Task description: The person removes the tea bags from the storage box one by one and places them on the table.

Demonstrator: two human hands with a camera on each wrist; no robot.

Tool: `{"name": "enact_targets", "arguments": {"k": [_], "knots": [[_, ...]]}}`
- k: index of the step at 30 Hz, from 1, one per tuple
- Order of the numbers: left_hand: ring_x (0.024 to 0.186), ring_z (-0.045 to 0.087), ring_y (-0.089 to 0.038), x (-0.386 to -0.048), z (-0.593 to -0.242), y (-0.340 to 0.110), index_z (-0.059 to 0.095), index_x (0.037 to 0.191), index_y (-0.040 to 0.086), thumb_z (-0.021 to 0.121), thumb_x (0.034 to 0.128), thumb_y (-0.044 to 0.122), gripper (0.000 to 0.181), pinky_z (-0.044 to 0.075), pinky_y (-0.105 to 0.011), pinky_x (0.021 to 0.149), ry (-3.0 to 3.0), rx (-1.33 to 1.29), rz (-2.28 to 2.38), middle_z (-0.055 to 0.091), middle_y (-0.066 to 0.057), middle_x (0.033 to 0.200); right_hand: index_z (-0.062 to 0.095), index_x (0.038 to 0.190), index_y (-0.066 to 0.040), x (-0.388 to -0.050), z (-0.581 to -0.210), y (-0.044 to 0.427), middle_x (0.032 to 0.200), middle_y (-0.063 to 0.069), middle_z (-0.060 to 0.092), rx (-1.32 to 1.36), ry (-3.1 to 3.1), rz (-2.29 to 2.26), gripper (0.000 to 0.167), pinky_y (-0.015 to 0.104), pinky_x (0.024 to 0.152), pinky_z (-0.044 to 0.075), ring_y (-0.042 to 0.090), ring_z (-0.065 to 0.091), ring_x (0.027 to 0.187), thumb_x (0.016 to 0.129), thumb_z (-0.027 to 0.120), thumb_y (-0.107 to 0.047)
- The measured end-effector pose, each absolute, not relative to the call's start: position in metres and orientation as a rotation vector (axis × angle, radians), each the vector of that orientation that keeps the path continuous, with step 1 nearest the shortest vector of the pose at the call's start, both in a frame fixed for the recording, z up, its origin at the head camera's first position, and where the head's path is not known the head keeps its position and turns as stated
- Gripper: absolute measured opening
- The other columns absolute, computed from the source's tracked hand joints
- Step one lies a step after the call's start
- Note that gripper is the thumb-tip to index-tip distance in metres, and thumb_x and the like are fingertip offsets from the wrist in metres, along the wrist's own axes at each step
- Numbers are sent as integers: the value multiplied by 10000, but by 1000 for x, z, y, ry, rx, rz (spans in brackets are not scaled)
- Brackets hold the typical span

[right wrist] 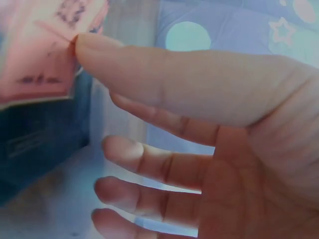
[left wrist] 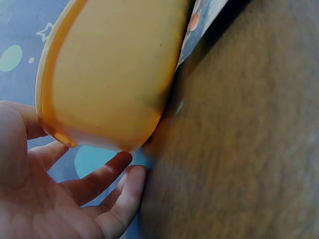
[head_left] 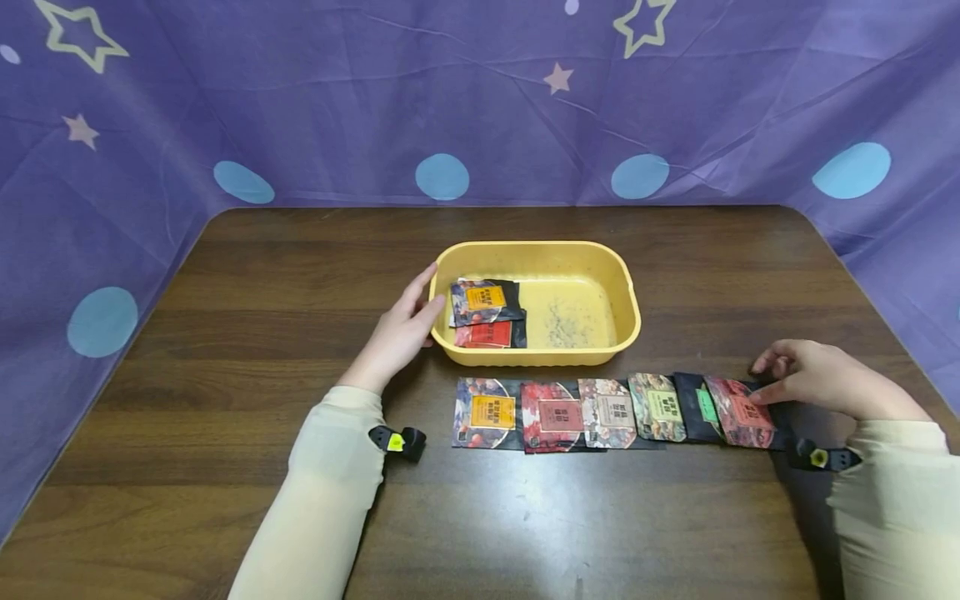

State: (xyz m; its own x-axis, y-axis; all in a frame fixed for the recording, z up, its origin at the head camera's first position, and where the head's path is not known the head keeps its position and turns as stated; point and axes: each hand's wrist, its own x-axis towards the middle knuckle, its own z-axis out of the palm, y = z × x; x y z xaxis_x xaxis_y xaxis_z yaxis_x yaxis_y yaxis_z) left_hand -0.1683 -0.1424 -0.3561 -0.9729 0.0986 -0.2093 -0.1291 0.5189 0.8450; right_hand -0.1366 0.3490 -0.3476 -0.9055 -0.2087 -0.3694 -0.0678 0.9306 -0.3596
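My left hand (head_left: 393,337) holds the left end of a yellow plastic basin (head_left: 534,357). In the left wrist view its thumb reaches over the basin's rim (left wrist: 41,94), while the other fingers (left wrist: 97,181) stay outside. At the right end of a row of flat packets, my right hand (head_left: 821,379) rests its thumb on a packet with a red label (head_left: 742,412). The remaining fingers (right wrist: 169,167) are spread loosely, away from that packet. Inside the basin lie an orange-labelled packet (head_left: 480,300) and, partly under it, a red-labelled packet (head_left: 491,335).
Left of the right hand, overlapping packets include an orange-labelled one (head_left: 491,417), a dark red-labelled one (head_left: 558,417), a pale one (head_left: 611,412), a light-green-labelled one (head_left: 660,408) and a black one (head_left: 693,408). All lie on the brown wooden table (head_left: 300,500). A purple curtain (head_left: 510,125) stands behind.
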Motion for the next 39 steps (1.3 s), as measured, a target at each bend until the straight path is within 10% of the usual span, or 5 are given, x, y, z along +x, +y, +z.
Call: {"name": "enact_targets", "arguments": {"k": [8, 20, 31, 39], "knots": [[981, 585, -250, -168, -356, -143, 191, 1578, 385, 411, 1057, 399, 566, 538, -315, 786, 2531, -25, 1437, 541, -167, 1233, 652, 1079, -9, -135, -330, 337, 961, 140, 657, -219, 2756, -448, 449, 360, 680, 468, 271, 621, 873, 813, 804, -338], [962, 586, -245, -168, -356, -144, 197, 1577, 385, 413, 1057, 395, 563, 538, -315, 779, 2536, -32, 1438, 544, -164, 1221, 736, 992, -114, -119, -305, 273, 804, 56, 688, -275, 3049, -947, 190, 203, 525, 416, 31, 528, 616, 934, 700, -291], [870, 584, -223, -167, -356, -141, 215, 1578, 363, 420, 1056, 379, 561, 528, -295, 752, 2554, -20, 1442, 547, -153, 1165, 766, 921, -130, -126, -297, 241, 762, -274, 632, -323, 3137, -1213, 91, 114, 570, 417, -10, 559, 633, 890, 754, -215], [861, 582, -217, -167, -356, -142, 213, 1579, 364, 415, 1058, 386, 559, 526, -293, 751, 2564, -11, 1426, 543, -147, 1149, 768, 935, -111, -141, -286, 214, 821, 61, 724, -510, 3093, -1199, 97, 126, 566, 415, 22, 548, 627, 903, 738, -198]]}}
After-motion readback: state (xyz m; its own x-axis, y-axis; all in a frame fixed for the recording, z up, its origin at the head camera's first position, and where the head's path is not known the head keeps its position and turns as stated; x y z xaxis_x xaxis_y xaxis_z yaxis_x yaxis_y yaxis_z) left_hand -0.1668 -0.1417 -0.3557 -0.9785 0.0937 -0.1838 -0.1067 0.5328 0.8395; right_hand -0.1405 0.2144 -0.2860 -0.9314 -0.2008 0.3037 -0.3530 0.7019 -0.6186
